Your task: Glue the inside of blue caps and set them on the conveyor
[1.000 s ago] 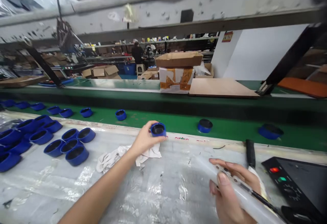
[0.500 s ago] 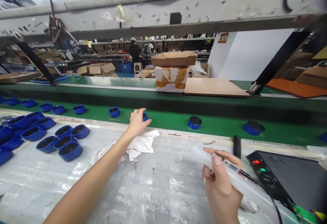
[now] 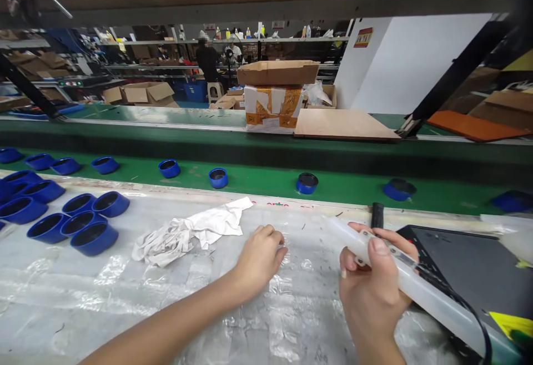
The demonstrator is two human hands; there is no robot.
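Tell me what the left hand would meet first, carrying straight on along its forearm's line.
Probably the translucent white tube, near its tip, held by the right hand; depth is unclear, so it might miss.

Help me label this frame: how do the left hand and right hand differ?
The left hand shows nothing held, while the right hand grips a translucent tube. The left hand shows its back, fingers curled; the right hand has its thumb on top of the tube. Both are bare and over the shiny tabletop.
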